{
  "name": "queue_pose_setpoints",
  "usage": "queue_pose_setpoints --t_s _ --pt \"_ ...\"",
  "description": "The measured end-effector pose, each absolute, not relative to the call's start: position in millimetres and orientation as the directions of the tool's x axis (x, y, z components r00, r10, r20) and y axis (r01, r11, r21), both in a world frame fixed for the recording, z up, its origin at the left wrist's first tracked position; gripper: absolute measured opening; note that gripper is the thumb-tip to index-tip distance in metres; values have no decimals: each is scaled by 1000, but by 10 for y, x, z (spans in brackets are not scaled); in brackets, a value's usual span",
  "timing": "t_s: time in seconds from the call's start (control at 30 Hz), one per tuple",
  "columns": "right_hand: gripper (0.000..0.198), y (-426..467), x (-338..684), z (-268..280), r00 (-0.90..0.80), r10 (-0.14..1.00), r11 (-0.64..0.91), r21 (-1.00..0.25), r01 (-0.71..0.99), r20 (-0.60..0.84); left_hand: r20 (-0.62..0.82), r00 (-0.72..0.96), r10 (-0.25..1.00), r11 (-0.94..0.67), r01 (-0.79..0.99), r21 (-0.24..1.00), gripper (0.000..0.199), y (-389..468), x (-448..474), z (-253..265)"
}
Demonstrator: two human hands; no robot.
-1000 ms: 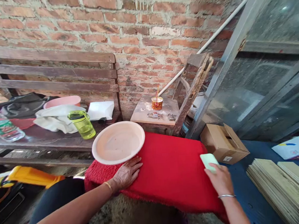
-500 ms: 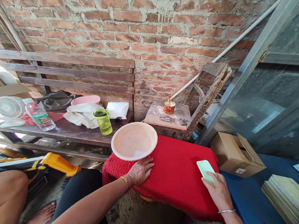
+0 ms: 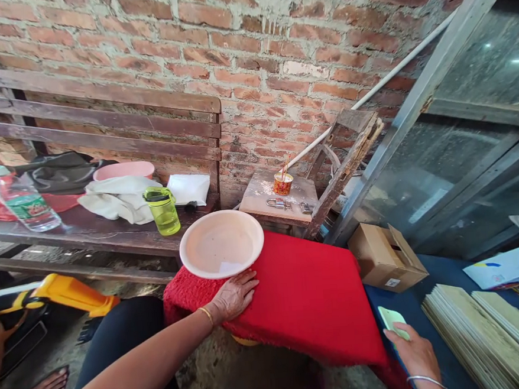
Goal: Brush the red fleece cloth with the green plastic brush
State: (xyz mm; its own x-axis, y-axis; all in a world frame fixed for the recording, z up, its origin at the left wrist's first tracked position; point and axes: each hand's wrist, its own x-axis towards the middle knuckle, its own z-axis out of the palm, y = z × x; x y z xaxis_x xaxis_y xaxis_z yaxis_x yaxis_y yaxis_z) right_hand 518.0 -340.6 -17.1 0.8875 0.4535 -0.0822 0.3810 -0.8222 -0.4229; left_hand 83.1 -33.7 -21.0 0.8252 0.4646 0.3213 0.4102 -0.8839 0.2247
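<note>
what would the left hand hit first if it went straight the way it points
The left hand would slide over the red cloth, then probably meet the wooden chair beyond its far edge; depth is unclear.

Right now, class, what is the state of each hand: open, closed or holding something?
Left hand: open, palm down on the red fabric cover, beside the pale pink round basin.
Right hand: closed, holding a pale green flat rectangular object.
</note>
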Motion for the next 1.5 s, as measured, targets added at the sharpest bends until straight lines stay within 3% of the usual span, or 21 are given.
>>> queue_pose_setpoints --t_s 0.3,0.53,0.7,0.83,0.93,1.03,1.17,1.37,1.5 --pt "60 -3369 4993 0 880 462 -757 -468 455 109 371 819 438 -899 395 190 36 -296 809 -304" --pt "63 -3574 5017 89 925 381 -811 -488 324 -17 406 807 428 -903 369 219 36 -268 786 -344" --pt "61 -3438 4846 82 839 478 -782 -561 271 -260 397 809 434 -900 366 238 36 -267 779 -349" --pt "48 -3420 4841 43 819 464 -828 -495 265 -338 377 812 446 -893 372 255 36 -272 783 -347" --pt "43 -3436 4916 125 840 428 -863 -427 271 -333 363 811 459 -886 388 254 36 -297 798 -314" --pt "58 -3310 4928 260 897 415 -853 -407 326 -151 334 828 451 -890 388 242 36 -335 824 -244" --pt "67 -2807 4666 388 843 533 -734 -454 505 76 305 835 457 -885 393 251 36 -365 855 -157" --pt "42 -1771 3639 396 544 837 -464 -452 762 58 324 817 477 -871 390 300 34 -379 855 -134" --pt "34 -1230 2926 393 365 931 -342 -348 873 0 335 813 475 -873 390 292 34 -376 859 -158"
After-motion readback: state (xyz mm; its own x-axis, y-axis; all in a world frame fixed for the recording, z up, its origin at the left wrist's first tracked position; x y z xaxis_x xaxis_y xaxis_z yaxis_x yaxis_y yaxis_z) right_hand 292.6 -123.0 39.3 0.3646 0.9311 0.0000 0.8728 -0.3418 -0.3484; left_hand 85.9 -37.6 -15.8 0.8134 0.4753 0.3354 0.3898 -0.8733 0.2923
